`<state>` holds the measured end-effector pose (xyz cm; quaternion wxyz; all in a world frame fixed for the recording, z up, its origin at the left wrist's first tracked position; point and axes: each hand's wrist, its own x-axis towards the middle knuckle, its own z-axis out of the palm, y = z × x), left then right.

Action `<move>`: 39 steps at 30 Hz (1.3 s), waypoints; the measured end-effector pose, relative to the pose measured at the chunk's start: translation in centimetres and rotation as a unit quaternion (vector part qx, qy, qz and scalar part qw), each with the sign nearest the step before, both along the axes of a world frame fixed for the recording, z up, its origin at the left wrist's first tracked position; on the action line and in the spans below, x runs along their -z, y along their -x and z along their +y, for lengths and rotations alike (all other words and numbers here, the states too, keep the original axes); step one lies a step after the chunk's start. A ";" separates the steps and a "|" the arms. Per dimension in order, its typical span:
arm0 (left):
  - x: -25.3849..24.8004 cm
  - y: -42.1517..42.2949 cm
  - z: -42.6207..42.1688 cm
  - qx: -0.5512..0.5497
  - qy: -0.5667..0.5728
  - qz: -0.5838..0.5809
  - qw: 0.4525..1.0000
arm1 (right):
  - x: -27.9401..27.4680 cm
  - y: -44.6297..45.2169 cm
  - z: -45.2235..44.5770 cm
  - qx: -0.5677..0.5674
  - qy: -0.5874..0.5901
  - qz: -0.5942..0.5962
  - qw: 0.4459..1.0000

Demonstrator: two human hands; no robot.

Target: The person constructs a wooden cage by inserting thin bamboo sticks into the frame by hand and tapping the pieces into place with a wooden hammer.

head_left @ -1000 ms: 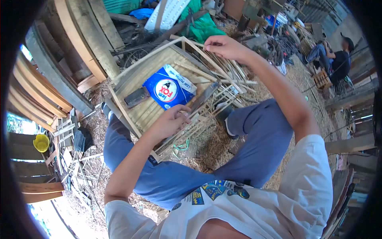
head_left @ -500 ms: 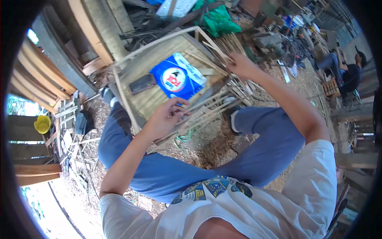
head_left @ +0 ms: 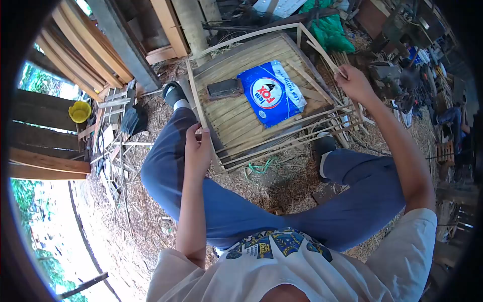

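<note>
A light frame of thin wooden strips (head_left: 246, 35) stands around a slatted board (head_left: 221, 113). My left hand (head_left: 197, 153) is closed at the left strip, thumb and fingers pinching it. At the right side of the frame, my right hand (head_left: 356, 84) is closed around its thin side strip; a loose-looking pale strip (head_left: 320, 54) also runs into that grip. On the board lie a blue and white glue packet (head_left: 282, 108) marked Lem Fox and a dark rectangular block (head_left: 224, 89). Several slender sticks cross the near edge.
My legs flank the frame's near side, above ground strewn with shavings. Green string (head_left: 261, 166) lies below the frame. Timber posts rise at back left, near a yellow container (head_left: 79, 111). A green plastic bag (head_left: 332, 35) and clutter sit behind; another person (head_left: 460, 123) is far right.
My left hand has gone from above the near sticks to the frame's left strip and closed there. My right hand stays at the right side. The view has shifted, moving the scene rightward.
</note>
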<state>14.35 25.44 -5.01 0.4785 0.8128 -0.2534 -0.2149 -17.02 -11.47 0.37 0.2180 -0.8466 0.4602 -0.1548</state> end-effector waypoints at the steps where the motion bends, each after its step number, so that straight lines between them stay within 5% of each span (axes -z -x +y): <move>1: 0.2 0.1 -0.1 0.000 -0.008 -0.045 0.999 | 0.0 -0.4 0.0 -0.006 -0.001 -0.010 1.000; 6: 0.0 0.6 -0.4 -0.001 0.032 -0.084 0.996 | -1.0 -0.2 0.8 -0.008 -0.013 -0.030 0.999; 15: -0.9 0.9 -1.1 -0.031 0.114 0.022 0.993 | -0.4 0.1 0.2 -0.031 0.077 0.029 0.996; 20: -0.3 -0.2 -0.7 -0.056 0.136 0.057 0.987 | -1.5 -0.3 1.2 -0.031 0.018 0.048 0.998; 22: -0.1 -0.2 -0.5 -0.061 0.135 0.093 0.985 | -2.4 -1.2 2.7 0.018 0.094 0.049 0.994; 28: -2.3 -0.1 -0.6 -0.042 0.114 0.178 0.976 | -6.0 -5.3 7.7 -0.198 0.132 -0.075 0.968; 33: -2.7 -0.1 -0.8 -0.052 0.126 0.207 0.969 | -4.6 -8.8 12.8 -0.384 0.027 -0.076 0.920; 39: -2.9 0.1 -1.3 -0.069 0.144 0.185 0.970 | -3.1 -10.9 15.1 -0.404 -0.055 -0.095 0.908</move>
